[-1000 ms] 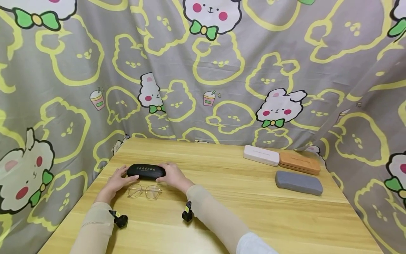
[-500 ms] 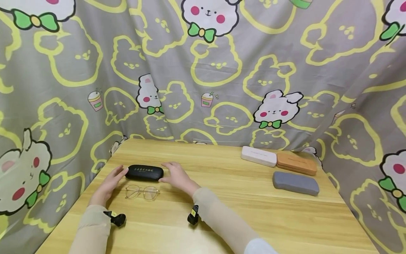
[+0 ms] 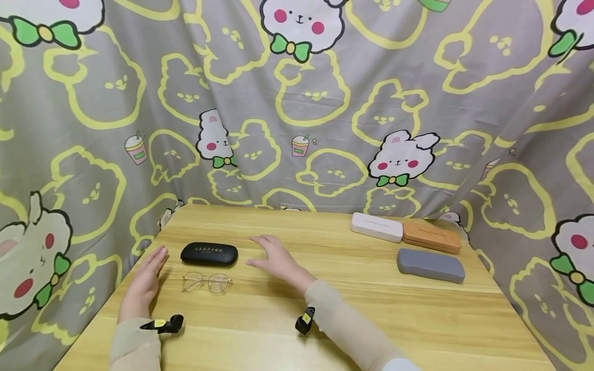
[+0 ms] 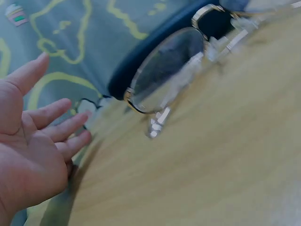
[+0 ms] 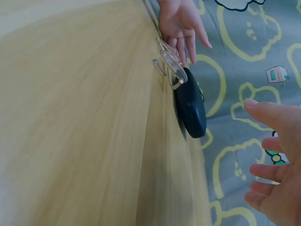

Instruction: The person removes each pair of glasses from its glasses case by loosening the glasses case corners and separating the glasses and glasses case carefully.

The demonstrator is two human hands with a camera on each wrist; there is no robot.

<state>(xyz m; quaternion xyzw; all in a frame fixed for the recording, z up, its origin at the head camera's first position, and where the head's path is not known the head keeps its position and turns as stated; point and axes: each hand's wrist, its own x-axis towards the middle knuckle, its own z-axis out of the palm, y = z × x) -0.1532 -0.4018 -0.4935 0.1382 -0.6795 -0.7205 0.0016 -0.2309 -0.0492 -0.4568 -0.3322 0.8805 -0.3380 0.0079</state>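
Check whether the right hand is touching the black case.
Apart. The head view shows it: a strip of bare tabletop separates the right hand from the near end of the black case.

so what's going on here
A person has their left hand and right hand open on either side of a closed black case, touching neither it nor the glasses, which lie on the table on the person's side of the case. Off to the right sit a white case, an orange case and a grey case, with neither hand near them.
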